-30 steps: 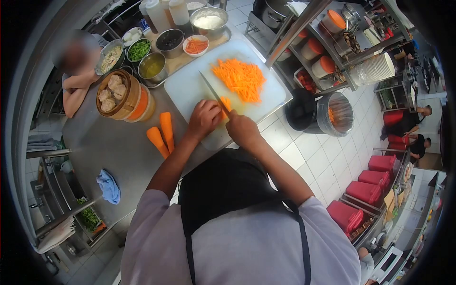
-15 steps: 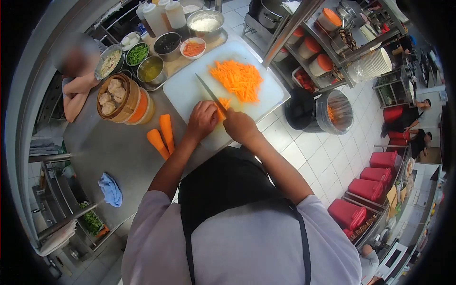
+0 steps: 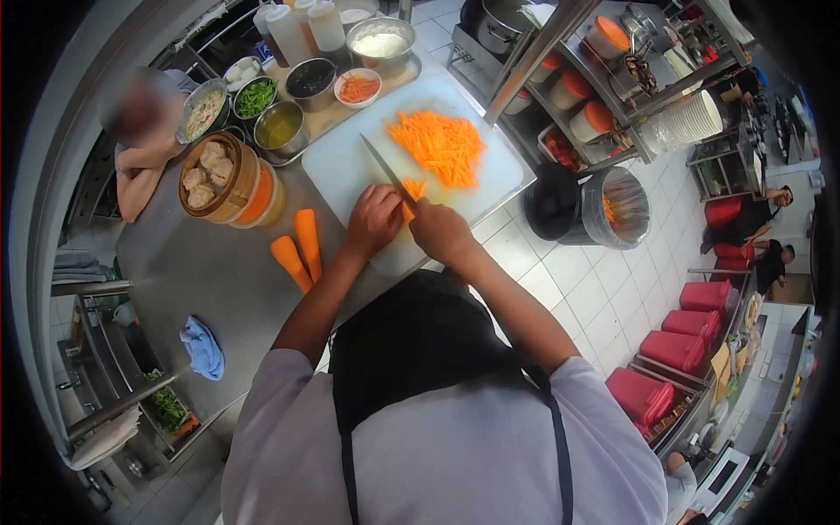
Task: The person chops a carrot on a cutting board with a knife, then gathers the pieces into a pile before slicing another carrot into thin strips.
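My right hand (image 3: 442, 233) is closed around the handle of a kitchen knife (image 3: 381, 160), its blade pointing away and to the left. Beside the blade, the curled fingers of my left hand (image 3: 376, 217) press a piece of carrot (image 3: 408, 213) onto the white cutting board (image 3: 337, 162); my fingers hide part of it. A few cut carrot strips (image 3: 415, 187) lie on the other side of the blade. Farther up the board is a large heap of carrot strips (image 3: 437, 147). Two whole peeled carrots (image 3: 297, 249) rest on the steel table left of my left forearm.
A bamboo steamer (image 3: 249, 197) with dumplings stands left of the board. Bowls of chopped greens (image 3: 254, 99), yellow liquid (image 3: 280, 133) and white powder (image 3: 381, 44) line the back. A person (image 3: 144, 162) leans at the table's far left. A lined bin (image 3: 615, 208) stands right.
My hands and the knife stay in almost the same place, with only a very slight shift at the carrot piece. The heap of strips looks unchanged.
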`<state>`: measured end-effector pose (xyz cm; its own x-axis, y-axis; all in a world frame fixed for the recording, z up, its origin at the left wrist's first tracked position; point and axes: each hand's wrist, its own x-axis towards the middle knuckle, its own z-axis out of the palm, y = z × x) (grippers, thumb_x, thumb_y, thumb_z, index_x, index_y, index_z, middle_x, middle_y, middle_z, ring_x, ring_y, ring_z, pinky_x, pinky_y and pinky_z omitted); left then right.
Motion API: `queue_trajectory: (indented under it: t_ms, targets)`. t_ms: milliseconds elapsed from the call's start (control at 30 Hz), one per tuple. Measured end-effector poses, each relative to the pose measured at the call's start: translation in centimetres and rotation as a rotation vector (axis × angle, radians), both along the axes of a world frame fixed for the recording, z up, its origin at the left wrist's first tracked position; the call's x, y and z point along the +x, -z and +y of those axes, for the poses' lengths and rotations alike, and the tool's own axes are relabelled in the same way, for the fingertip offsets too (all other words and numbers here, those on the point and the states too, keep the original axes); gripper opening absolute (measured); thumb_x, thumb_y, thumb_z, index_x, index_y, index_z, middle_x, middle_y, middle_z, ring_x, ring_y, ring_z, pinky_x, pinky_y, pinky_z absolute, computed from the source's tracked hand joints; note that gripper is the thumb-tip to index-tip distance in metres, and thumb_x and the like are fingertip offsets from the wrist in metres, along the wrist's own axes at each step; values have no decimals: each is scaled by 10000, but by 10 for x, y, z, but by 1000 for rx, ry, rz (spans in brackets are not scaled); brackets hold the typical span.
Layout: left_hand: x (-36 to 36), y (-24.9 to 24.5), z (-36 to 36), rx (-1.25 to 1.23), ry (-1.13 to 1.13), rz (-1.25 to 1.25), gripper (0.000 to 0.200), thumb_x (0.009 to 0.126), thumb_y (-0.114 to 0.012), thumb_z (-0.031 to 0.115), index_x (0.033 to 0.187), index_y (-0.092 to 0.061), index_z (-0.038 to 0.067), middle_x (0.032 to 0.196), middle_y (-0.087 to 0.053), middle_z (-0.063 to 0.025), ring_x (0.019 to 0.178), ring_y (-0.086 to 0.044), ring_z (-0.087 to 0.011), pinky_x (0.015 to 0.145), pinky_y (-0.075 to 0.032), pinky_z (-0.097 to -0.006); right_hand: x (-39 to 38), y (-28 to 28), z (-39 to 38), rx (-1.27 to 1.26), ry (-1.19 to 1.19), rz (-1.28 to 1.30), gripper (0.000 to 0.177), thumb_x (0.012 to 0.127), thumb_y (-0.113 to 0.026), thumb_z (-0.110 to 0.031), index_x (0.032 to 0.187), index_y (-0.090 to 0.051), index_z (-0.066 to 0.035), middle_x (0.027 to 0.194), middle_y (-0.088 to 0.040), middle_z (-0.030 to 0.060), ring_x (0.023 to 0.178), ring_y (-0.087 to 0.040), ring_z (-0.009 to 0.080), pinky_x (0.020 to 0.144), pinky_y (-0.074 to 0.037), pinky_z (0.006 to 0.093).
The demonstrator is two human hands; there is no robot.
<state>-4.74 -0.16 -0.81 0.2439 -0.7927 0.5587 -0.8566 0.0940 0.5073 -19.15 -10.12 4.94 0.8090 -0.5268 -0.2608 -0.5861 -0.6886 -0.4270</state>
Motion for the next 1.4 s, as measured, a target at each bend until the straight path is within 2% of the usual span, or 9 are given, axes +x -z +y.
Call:
queue_trajectory:
  t_ms: [133,233,533,667,833,933,1033,1133,1400]
  targets:
    - [-1,0,2,-19,-8,8,162,800,-677,-2,958,-645,21,1009,-643,-139,926,-620,-360,839,-526,-452,-13,-5,16,0,36,46,231,955,-613,-187,1034,-602,30,832,-728,251,823,-752,405,752,-612,481]
    - [-2,0,4,33,-23,6,130,818,-664,-3,944,-639,19,1011,-640,-150,949,-624,-363,853,-529,-451,-1,26,19,-34,2,-21,224,952,-588,-178,1037,-604,29,862,-731,263,847,-750,414,783,-607,495]
    - [-1,9,3,11,-31,51,161,824,-661,17,972,-599,30,1051,-618,-161,968,-610,-382,872,-518,-471,-12,7,19,-45,4,-4,198,968,-594,-174,1015,-590,18,812,-730,236,730,-747,399,650,-609,478]
    - [0,13,3,69,-32,37,140,829,-664,19,950,-595,27,1056,-613,-162,993,-611,-381,879,-514,-467,-4,60,19,-110,-37,-98,228,979,-583,-205,1020,-587,20,805,-729,243,742,-746,409,669,-607,493]
    - [-4,3,9,16,-17,99,117,846,-660,49,952,-615,25,1070,-620,-162,1019,-604,-378,911,-501,-462,-3,52,18,-77,36,-135,222,973,-595,-202,1005,-583,17,768,-724,232,723,-749,386,652,-607,485]
    - [-6,-9,19,-34,-125,114,176,867,-647,88,1030,-660,25,1129,-630,-160,1069,-599,-377,972,-475,-473,-6,45,20,-88,44,-162,194,968,-591,-179,989,-580,13,759,-720,234,719,-748,389,641,-607,483]
    - [-13,-14,39,91,-193,81,265,885,-639,120,1130,-682,29,1208,-633,-158,1137,-592,-376,1021,-451,-485,-6,51,21,-125,40,-158,161,960,-589,-151,974,-572,9,746,-714,241,706,-744,397,622,-604,481]
    - [-19,-14,43,116,-150,11,280,901,-644,105,1169,-681,29,1250,-622,-153,1168,-589,-368,1030,-452,-483,-3,53,26,-98,27,-115,222,974,-598,-215,1025,-557,-3,756,-713,237,714,-733,409,652,-589,529]
    - [-6,-9,17,172,-141,21,270,901,-677,137,1154,-693,44,1193,-659,-125,1124,-619,-332,1003,-466,-466,-21,31,24,-21,143,-293,207,977,-585,-181,983,-539,21,726,-684,281,694,-704,464,639,-564,568]
